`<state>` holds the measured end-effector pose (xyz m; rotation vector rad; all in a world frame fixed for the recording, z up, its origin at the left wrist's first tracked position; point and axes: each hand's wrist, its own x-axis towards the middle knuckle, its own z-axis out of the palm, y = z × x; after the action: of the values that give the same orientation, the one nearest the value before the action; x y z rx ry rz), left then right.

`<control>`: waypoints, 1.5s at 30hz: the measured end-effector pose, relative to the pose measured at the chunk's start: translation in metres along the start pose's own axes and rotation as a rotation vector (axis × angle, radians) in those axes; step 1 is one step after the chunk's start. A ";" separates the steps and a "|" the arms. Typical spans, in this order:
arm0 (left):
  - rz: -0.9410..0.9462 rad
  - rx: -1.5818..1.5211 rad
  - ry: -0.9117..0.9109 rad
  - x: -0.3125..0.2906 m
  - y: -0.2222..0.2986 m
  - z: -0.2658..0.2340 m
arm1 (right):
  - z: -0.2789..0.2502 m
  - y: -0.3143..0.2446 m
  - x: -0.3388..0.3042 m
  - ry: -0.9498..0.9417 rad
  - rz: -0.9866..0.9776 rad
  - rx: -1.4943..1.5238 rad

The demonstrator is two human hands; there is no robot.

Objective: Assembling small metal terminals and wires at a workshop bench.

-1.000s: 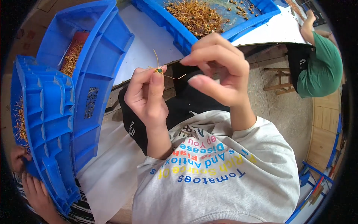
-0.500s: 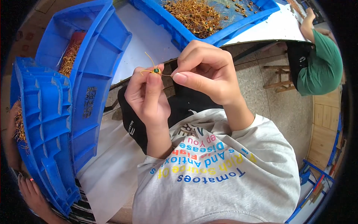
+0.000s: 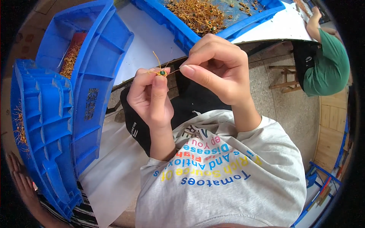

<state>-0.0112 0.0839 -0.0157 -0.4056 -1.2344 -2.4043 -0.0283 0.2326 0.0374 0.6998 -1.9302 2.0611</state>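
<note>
Between the thumb and fingertips of my left hand [image 3: 151, 97] sits a small toroidal coil [image 3: 162, 73], with a dark green core and copper-yellow wire. Thin wire ends stick up and out to the left from it. My right hand [image 3: 222, 72], just to the right, has thumb and index finger pinched on another wire end [image 3: 174, 71] that runs out of the coil. Both hands are above my lap, off the near table edge.
A blue tray [image 3: 251, 29] on the white table [image 3: 146, 34] holds a heap of wired coils [image 3: 197, 17] and scattered loose rings. Blue crates [image 3: 87, 114] stand at the left. Another person's hand [image 3: 23, 184] shows lower left; a person in green [image 3: 329, 64] sits at right by a wooden stool [image 3: 284, 79].
My right hand has shifted slightly up and right, keeping its pinch on the wire end. The coil in my left hand has turned and moved a little right. The other person's hand at lower left has moved.
</note>
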 end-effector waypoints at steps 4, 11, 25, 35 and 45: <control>0.017 0.252 -0.054 0.000 0.005 -0.001 | 0.002 -0.012 0.003 0.059 -0.070 -0.293; 0.035 0.415 -0.041 0.000 0.006 0.006 | 0.004 -0.013 0.009 0.048 -0.332 -0.437; 0.028 0.491 -0.189 0.010 0.011 0.004 | -0.006 -0.010 0.019 -0.061 -0.371 -0.463; -0.057 0.435 -0.220 0.009 0.008 -0.001 | -0.008 -0.015 0.021 -0.043 -0.330 -0.482; -0.127 0.068 -0.105 0.007 0.005 -0.008 | -0.012 -0.016 0.022 0.002 -0.142 -0.310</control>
<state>-0.0156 0.0731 -0.0140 -0.4498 -1.4228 -2.4660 -0.0421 0.2426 0.0616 0.7356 -2.0695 1.6308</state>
